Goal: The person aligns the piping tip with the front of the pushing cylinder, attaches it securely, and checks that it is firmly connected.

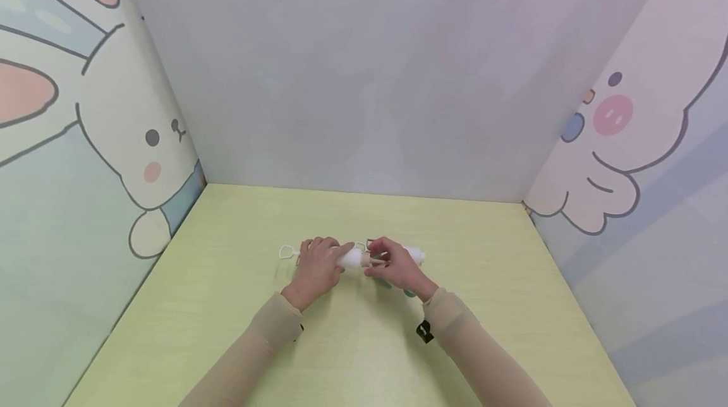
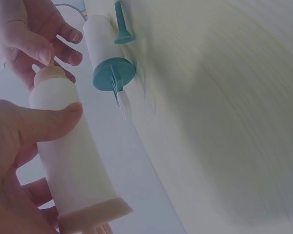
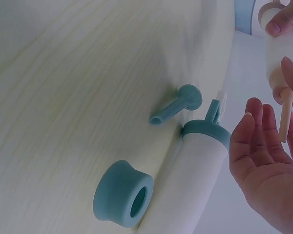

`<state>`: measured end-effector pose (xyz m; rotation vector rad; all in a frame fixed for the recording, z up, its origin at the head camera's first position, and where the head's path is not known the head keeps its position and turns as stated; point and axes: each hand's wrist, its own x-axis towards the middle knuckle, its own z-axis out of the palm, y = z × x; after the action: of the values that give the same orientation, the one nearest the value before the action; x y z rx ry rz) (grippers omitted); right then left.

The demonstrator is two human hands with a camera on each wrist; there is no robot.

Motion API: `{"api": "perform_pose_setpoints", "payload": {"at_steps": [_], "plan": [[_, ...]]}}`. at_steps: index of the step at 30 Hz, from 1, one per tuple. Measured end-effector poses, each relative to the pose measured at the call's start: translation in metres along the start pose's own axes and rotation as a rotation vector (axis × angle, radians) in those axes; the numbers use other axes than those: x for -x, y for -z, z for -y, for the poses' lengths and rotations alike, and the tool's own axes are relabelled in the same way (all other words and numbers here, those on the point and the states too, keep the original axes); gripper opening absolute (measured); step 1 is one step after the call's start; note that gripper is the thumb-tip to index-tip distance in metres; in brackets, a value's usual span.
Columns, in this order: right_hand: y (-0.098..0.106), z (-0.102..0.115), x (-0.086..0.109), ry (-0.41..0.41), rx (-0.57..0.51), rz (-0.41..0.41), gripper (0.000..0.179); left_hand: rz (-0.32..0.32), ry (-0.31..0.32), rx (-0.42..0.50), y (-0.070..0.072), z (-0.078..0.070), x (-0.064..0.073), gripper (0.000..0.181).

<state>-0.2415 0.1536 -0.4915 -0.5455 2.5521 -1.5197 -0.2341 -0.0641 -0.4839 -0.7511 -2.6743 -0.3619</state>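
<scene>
My left hand [image 1: 318,268] grips a white plastic tube [image 2: 71,141], its thumb lying along the side. Beige parts cap both ends, and a thin beige nozzle [image 3: 285,114] sticks out toward my right hand [image 3: 268,180]. That hand surrounds the nozzle tip with its thumb and fingers apart; I cannot tell whether they touch it. Left of my left hand, a thin white loop [image 1: 287,252] shows. Beyond the right hand lies a second white tube [image 3: 185,180] with a teal end cap [image 3: 207,131].
On the wooden table [image 1: 455,331], a loose teal nozzle [image 3: 178,105] and a teal collar [image 3: 122,192] lie beside the second tube. A grey back wall [image 1: 364,78] and side walls with cartoon animals [image 1: 142,141] enclose the table.
</scene>
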Motion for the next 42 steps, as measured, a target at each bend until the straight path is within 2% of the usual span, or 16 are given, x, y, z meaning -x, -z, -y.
{"api": "perform_pose_setpoints", "payload": {"at_steps": [2, 9, 13, 18, 21, 23, 30, 33, 37, 42], "plan": [[-0.001, -0.001, 0.000, 0.013, -0.004, 0.001, 0.039, 0.006, 0.002, 0.002, 0.001, 0.000, 0.001, 0.056], [0.005, 0.035, 0.010, 0.011, -0.045, 0.024, 0.032, -0.005, -0.010, -0.011, 0.000, 0.001, 0.001, 0.055], [0.003, 0.024, 0.007, 0.013, -0.082, 0.032, 0.026, -0.007, -0.010, -0.017, 0.001, 0.001, 0.002, 0.055], [-0.003, -0.006, -0.001, -0.055, -0.088, 0.037, 0.026, -0.004, -0.007, -0.016, 0.001, 0.000, 0.002, 0.055], [-0.005, -0.011, -0.002, -0.083, -0.095, 0.052, 0.029, -0.004, -0.006, -0.015, 0.001, 0.000, 0.002, 0.055], [-0.004, -0.007, -0.001, -0.072, -0.101, 0.063, 0.030, -0.006, -0.004, -0.012, 0.001, 0.000, 0.002, 0.055], [0.009, 0.029, 0.010, -0.087, -0.115, 0.063, 0.034, -0.008, -0.004, -0.006, 0.003, -0.001, 0.002, 0.056], [0.009, 0.033, 0.013, -0.056, -0.118, 0.026, 0.034, -0.004, -0.004, -0.005, 0.003, -0.001, 0.002, 0.055], [0.005, 0.028, 0.012, 0.022, -0.112, -0.022, 0.035, -0.003, -0.005, -0.003, 0.002, -0.001, 0.002, 0.055], [-0.002, 0.018, 0.010, 0.109, -0.079, -0.026, 0.045, -0.006, -0.001, -0.008, 0.001, -0.001, 0.002, 0.056]]}}
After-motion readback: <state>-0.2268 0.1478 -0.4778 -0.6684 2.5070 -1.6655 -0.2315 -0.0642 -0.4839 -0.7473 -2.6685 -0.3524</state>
